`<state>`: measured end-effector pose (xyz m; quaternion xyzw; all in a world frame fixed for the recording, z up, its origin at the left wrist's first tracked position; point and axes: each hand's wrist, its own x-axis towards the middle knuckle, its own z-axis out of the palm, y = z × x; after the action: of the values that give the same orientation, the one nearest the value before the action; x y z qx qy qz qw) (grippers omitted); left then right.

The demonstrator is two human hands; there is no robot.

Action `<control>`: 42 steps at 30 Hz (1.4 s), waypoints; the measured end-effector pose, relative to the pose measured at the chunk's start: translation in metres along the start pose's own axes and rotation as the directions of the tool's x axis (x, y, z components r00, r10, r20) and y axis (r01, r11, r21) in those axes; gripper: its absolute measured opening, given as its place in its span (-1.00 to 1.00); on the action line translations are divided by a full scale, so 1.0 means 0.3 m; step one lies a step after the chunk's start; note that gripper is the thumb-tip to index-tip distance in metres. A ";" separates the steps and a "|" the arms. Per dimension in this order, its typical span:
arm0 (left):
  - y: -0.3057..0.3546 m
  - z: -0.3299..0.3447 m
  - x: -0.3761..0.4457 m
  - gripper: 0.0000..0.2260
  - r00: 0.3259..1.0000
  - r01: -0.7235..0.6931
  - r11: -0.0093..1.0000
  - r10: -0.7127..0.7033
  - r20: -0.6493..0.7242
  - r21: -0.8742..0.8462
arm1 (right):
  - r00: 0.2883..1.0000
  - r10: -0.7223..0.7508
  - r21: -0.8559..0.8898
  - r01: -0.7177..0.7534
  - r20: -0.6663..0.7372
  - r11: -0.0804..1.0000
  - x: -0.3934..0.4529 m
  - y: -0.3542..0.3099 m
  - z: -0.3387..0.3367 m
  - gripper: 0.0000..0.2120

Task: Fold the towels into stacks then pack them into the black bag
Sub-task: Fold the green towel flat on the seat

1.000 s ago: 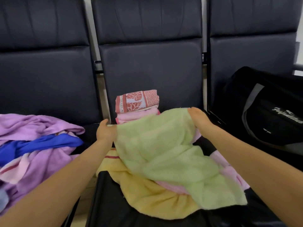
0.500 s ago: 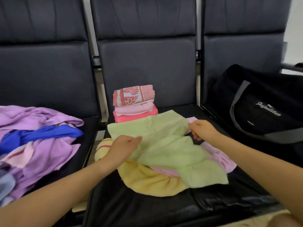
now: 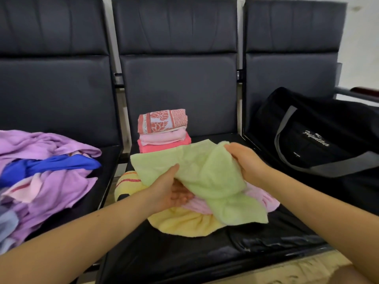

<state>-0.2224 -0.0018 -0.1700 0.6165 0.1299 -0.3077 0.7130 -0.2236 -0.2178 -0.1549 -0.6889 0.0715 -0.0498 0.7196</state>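
Folding is under way on the green towel (image 3: 196,173), held above the middle seat (image 3: 184,255) over a yellow towel (image 3: 184,224) and a pink towel (image 3: 260,196). Left hand (image 3: 168,191) lies palm-up beneath the cloth, thumb pinching its edge; right hand (image 3: 244,158) grips the far corner, fingers curled. Judgement: corners should be matched and the bunched lower end drawn flat before creasing. 3 folded towels (image 3: 163,130) stand stacked behind; the black bag (image 3: 320,138) waits on the right seat.
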 end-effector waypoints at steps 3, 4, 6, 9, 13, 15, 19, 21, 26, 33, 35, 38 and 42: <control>0.043 -0.001 0.011 -0.64 0.998 -0.062 0.975 0.053 -0.046 -0.213 | 0.980 0.048 0.252 -0.096 0.191 0.963 -0.045 -0.059 0.056 -0.80; 0.060 -0.003 0.004 -0.67 0.995 -0.088 0.959 0.074 -0.061 -0.268 | 0.969 0.061 0.246 -0.122 0.240 0.962 -0.058 -0.064 0.069 -0.78; 0.102 -0.029 -0.004 -0.74 0.989 -0.149 0.925 0.135 -0.063 -0.350 | 0.949 0.097 0.063 -0.121 0.300 0.991 -0.077 -0.060 0.087 -0.79; 0.148 -0.094 -0.037 -0.77 0.965 -0.264 0.908 0.248 -0.090 -0.325 | 0.924 0.214 -0.334 -0.102 0.317 0.937 -0.092 -0.045 0.088 -0.55; 0.156 -0.183 -0.076 -0.67 0.964 -0.267 0.901 0.251 -0.091 -0.343 | 0.971 0.219 -0.485 -0.146 0.098 0.862 -0.042 0.013 0.063 -0.50; 0.126 -0.258 -0.028 -0.90 0.951 -0.309 0.934 0.300 -0.073 -0.178 | 0.971 0.238 -0.459 -0.209 0.005 0.863 -0.003 0.044 0.057 -0.56; 0.058 -0.347 0.015 -0.74 0.949 -0.242 0.969 0.248 -0.194 0.051 | 0.930 0.368 -0.536 -0.306 0.010 0.787 0.033 0.101 0.080 -0.48; 0.037 -0.357 0.025 -0.68 0.942 -0.236 0.965 0.257 -0.215 0.119 | 0.923 0.380 -0.508 -0.299 0.061 0.808 0.044 0.117 0.108 -0.47; 0.007 -0.349 0.051 -0.75 0.931 -0.286 0.919 0.334 -0.150 0.269 | 0.961 0.270 -0.474 -0.211 0.058 0.855 0.086 0.116 0.176 -0.48; -0.014 -0.346 0.109 -0.57 0.919 -0.337 0.921 0.367 -0.145 0.198 | 0.934 0.350 -0.209 -0.358 -0.074 0.910 0.106 0.082 0.187 -0.73; 0.011 -0.320 0.088 -0.80 0.941 -0.276 0.961 0.271 -0.201 0.004 | 0.945 0.305 -0.050 -0.312 -0.115 0.949 0.116 0.042 0.161 -0.84; 0.049 -0.300 0.092 -0.86 0.960 -0.221 0.969 0.195 -0.201 -0.113 | 0.961 0.272 0.228 -0.255 -0.047 0.940 0.118 -0.011 0.121 -0.81; 0.103 -0.262 0.115 -0.92 0.915 -0.310 0.944 0.265 -0.303 -0.110 | 0.982 0.167 0.334 -0.186 0.086 0.924 0.117 -0.054 0.099 -0.77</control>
<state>-0.1619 0.0656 -0.1810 0.6089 0.1623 -0.0964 0.7705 -0.1835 -0.1954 -0.1388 -0.5462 0.1035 0.0229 0.8309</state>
